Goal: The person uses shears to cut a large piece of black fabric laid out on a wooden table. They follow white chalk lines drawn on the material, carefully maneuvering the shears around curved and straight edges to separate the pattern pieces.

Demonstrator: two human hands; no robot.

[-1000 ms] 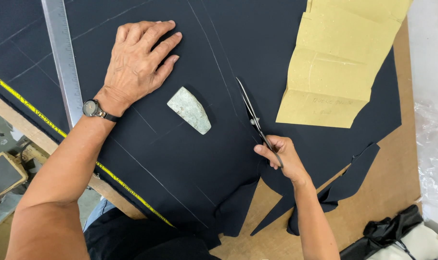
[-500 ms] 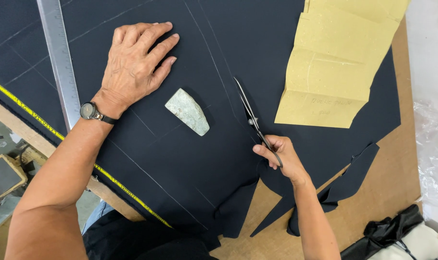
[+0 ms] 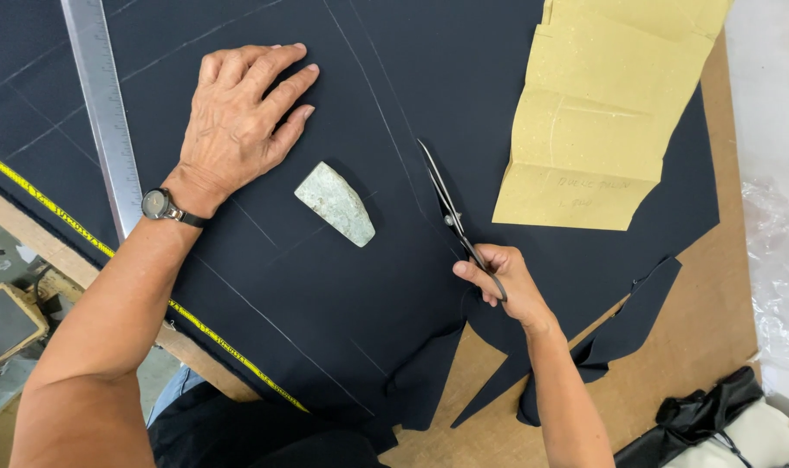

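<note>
Dark navy cloth (image 3: 325,286) with white chalk lines covers the brown table (image 3: 663,364). My left hand (image 3: 238,121) lies flat on it, fingers spread, a wristwatch on the wrist. A pale wedge of tailor's chalk (image 3: 335,204) rests just right of that hand. My right hand (image 3: 503,282) grips the handles of long black scissors (image 3: 442,195), whose blades point up along a chalk line in the cloth. A cut runs from the cloth's lower edge up to the scissors.
A folded yellow paper pattern (image 3: 603,113) lies on the cloth at top right. A metal ruler (image 3: 104,113) runs down the left side. A yellow tape measure (image 3: 56,212) follows the table's left edge. Clear plastic (image 3: 772,269) and a black-and-white bundle (image 3: 724,425) sit at right.
The view has shifted slightly. The scissors and both hands stay in nearly the same place on the cloth.
</note>
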